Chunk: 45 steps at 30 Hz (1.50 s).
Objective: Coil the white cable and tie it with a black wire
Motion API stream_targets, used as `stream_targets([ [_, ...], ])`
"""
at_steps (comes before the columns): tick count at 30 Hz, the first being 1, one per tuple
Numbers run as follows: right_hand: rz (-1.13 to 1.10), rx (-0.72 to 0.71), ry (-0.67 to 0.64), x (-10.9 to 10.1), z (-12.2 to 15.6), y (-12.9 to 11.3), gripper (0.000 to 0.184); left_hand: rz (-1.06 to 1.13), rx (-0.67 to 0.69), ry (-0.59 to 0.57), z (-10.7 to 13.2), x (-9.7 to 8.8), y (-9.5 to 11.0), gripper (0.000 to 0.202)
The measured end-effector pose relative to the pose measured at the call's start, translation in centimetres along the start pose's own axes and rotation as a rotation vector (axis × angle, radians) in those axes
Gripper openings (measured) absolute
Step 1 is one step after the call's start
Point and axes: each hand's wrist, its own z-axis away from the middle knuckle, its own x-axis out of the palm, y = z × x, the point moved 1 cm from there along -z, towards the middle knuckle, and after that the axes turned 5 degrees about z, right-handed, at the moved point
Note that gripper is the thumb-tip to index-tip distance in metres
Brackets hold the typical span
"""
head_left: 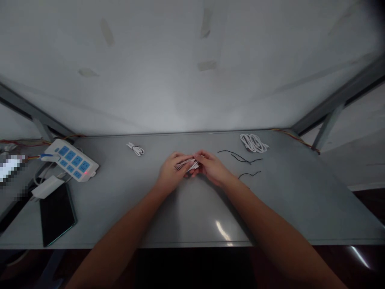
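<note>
My left hand (170, 172) and my right hand (213, 166) meet over the middle of the grey table (288, 192). Both have their fingers closed on a small bundle of white cable (188, 163) held between them, just above the tabletop. A tied white cable bundle (136, 149) lies at the back, left of my hands. A larger loose coil of white cable (253, 142) lies at the back right. Thin black twist ties (240, 157) lie scattered to the right of my right hand.
A white power strip with blue sockets (72, 160) sits at the far left with a red light on. A white charger (47, 187) and a dark tablet (57, 214) lie near the left front edge. Metal frame legs stand at both back corners.
</note>
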Motion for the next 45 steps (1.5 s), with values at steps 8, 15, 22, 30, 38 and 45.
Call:
stream_targets([
  [8,0.054,-0.013,0.068,-0.9,-0.5,0.4,0.033,0.393,-0.272,-0.165,-0.4,-0.1,-1.6,0.056],
  [15,0.378,-0.083,0.079,-1.8,0.0,-1.4,0.030,0.314,-0.342,-0.149,-0.4,-0.7,-1.6,0.043],
  [22,1.448,-0.093,0.723,-10.8,0.8,-5.6,0.004,0.422,-0.401,0.074,-1.5,-1.4,-2.1,0.043],
  [30,1.513,0.130,0.725,-13.9,1.4,-5.4,0.028,-0.037,-0.308,0.095,-1.6,-2.1,-1.1,0.027],
  [38,1.476,-0.216,0.807,-12.9,0.9,-5.7,0.017,-0.146,-0.247,0.036,-1.3,-2.7,-0.6,0.029],
  [45,1.159,-0.500,0.684,-7.9,0.3,-4.6,0.008,0.027,-0.322,-0.104,-1.0,-3.0,-0.6,0.036],
])
